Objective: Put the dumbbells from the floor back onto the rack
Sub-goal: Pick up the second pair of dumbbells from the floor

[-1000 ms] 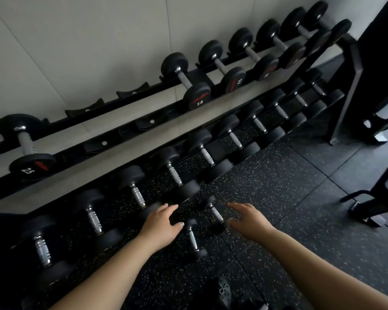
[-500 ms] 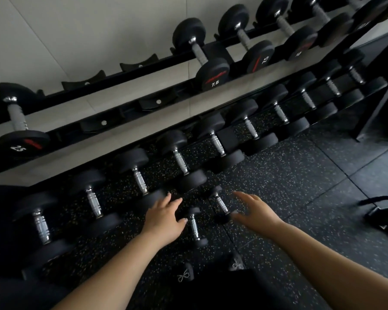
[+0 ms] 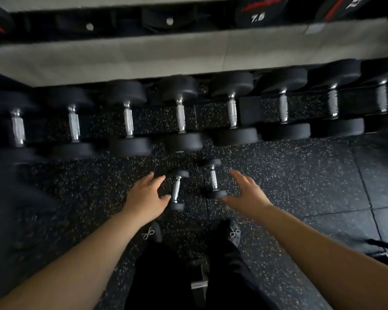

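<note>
Two small black dumbbells with chrome handles lie side by side on the speckled floor. My left hand [image 3: 146, 196] is spread open just left of the left small dumbbell [image 3: 177, 190], thumb near its handle, holding nothing. My right hand [image 3: 246, 193] is open just right of the right small dumbbell [image 3: 213, 178], thumb close to its near head. The rack [image 3: 121, 25] runs across the top edge, with empty cradles at the left and a 7.5 dumbbell [image 3: 257, 10] on it.
A row of several larger dumbbells [image 3: 182, 117] lies on the floor under the rack, just beyond the small pair. My dark shoes [image 3: 151, 231] stand below my hands. Another dumbbell handle [image 3: 198, 276] shows between my legs. Open floor lies to the right.
The view has tilted down and closer to the floor. Both hands have come lower, flanking the two small dumbbells. Neither has taken hold.
</note>
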### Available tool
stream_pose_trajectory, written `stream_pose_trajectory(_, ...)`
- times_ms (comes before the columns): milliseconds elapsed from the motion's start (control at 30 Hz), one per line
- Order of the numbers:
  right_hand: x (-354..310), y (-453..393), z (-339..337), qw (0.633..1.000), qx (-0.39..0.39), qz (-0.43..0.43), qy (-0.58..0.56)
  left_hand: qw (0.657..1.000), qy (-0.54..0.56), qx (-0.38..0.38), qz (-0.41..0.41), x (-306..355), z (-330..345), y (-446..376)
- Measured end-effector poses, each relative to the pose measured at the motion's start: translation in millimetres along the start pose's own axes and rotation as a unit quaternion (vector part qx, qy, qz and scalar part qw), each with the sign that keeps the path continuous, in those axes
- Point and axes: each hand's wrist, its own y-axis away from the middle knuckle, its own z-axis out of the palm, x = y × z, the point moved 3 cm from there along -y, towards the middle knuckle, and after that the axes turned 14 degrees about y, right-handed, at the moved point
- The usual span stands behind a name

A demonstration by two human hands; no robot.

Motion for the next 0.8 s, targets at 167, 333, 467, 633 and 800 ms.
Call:
stream_pose_trajectory(167, 20.0, -44.8, 26.8, 1.0, -0.015, -0.009, 0.015, 1.0, 0.019, -0.003, -0.023, -22.7, 45.4, -21.1)
stream_pose_trajectory(333, 49.2, -93.7, 85.4, 0.999, -0.028, 0.01, 0.018, 0.997, 0.05, -0.021, -0.049, -69.7, 104.6, -66.7)
stream_pose_trajectory(467, 78.6, -144.7, 139.9, 0.999, -0.019, 0.027, 0.013, 0.993, 0.095, -0.024, -0.064, -109.8, 160.3, -120.1)
stream_pose_trajectory(633, 117.5, -220.9, 214.7, 0.999, -0.01, 0.043, 0.002, 0.987, 0.139, -0.009, -0.075, -164.4, 224.9, -193.5)
stream_pose_trajectory(800, 147.2, -296.7, 269.4, 0.999, 0.004, 0.046, 0.011, 0.979, 0.183, -0.005, -0.091, -216.2, 284.4, -256.7)
